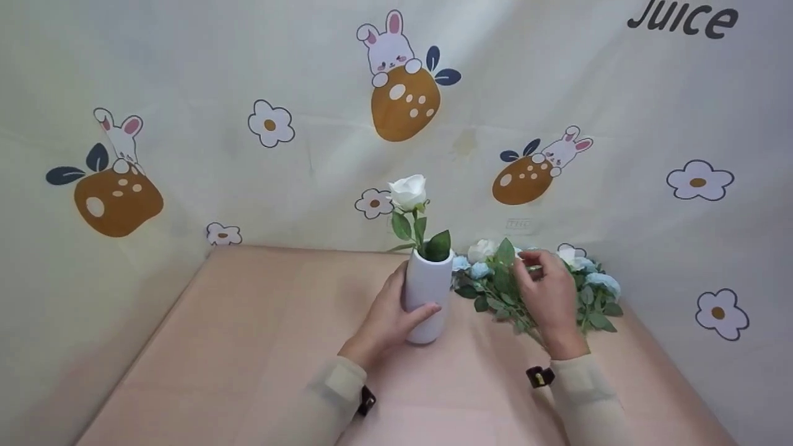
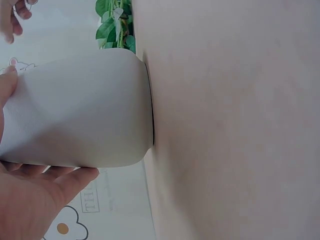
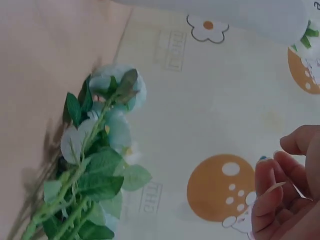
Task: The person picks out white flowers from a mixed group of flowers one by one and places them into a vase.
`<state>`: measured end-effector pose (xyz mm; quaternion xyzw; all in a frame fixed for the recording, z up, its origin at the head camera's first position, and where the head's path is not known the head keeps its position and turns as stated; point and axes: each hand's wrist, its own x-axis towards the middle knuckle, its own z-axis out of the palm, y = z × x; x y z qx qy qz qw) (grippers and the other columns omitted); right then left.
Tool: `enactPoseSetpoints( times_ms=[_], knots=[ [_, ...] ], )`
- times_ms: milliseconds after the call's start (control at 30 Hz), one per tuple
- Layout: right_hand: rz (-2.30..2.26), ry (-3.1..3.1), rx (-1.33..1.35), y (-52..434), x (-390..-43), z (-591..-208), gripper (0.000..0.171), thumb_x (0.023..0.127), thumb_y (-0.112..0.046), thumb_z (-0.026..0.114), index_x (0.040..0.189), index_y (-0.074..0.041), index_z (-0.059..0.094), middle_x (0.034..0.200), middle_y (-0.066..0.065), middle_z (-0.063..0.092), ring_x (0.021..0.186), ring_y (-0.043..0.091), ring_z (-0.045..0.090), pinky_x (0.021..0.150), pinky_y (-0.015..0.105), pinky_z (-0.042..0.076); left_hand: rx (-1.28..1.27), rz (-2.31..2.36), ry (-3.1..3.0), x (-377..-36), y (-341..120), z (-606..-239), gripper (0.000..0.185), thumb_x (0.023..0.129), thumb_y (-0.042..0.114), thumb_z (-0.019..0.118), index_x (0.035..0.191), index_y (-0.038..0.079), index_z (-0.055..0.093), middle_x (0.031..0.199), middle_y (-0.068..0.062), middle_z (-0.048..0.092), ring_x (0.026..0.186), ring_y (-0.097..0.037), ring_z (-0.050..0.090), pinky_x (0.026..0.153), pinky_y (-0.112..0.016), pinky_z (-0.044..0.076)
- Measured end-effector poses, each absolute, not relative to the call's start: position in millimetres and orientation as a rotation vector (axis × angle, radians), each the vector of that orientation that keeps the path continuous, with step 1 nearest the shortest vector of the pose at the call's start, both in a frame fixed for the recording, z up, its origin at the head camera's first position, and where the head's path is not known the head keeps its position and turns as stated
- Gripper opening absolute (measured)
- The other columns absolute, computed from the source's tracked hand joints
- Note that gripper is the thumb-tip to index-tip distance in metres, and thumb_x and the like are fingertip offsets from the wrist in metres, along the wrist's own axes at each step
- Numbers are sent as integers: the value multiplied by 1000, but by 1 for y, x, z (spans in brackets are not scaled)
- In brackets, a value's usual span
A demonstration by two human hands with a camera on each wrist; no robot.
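- A tall white ceramic vase (image 1: pixel 427 296) is seen standing upright near the middle of a desk covered in a pale pink cloth (image 1: pixel 248 347).
- The vase is gripped by the left hand (image 1: pixel 387 319); its fingers (image 1: pixel 427 308) are curled round the lower front of the vase, and the thumb is laid along the vase's left side.
- In the left wrist view, the same vase (image 2: pixel 80 110) is shown side-on with its base set on the pink surface, and the left hand (image 2: pixel 30 200) is pressed against its wall.
- A single white artificial rose with green leaves (image 1: pixel 409 192) is held in the mouth of the vase, its stem standing upright.
- A bunch of pale blue and white artificial flowers with green leaves (image 1: pixel 489 279) is laid flat on the desk just to the right of the vase, close to the back wall.
- The right hand (image 1: pixel 548 297) is placed over this bunch, with its fingers loosely curled above the stems and leaves; whether a stem is pinched cannot be told.
- In the right wrist view, the curled fingers (image 3: pixel 280 195) are seen apart from the flower bunch (image 3: pixel 95 165).
- A cream backdrop printed with rabbits, brown strawberries and daisies (image 1: pixel 403 99) is hung behind the desk.
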<state>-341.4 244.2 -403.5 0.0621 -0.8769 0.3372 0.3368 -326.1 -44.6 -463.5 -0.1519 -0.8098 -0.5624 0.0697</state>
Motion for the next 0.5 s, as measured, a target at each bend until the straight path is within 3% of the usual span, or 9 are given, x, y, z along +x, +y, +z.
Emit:
enactPoseSetpoints(
  times_ms=[300,500],
  knots=[
    [754,-2608,-61,305,-336,-399,36,111,-32,62,129,-1,72,123,23,74,99,38,72,83,57,59,-444,-1699,-2434,-325,-44,-464,109,95,43,87,177,17,20,176,-14,37,157,-39,47,130,-64,37],
    [731,-2770,-121,333,-339,-400,41,111,-30,55,132,3,68,124,28,74,104,42,72,87,59,59,-438,-1685,-2445,-326,-45,-464,108,95,43,86,176,16,20,176,-14,37,157,-38,47,131,-64,37]
  ],
)
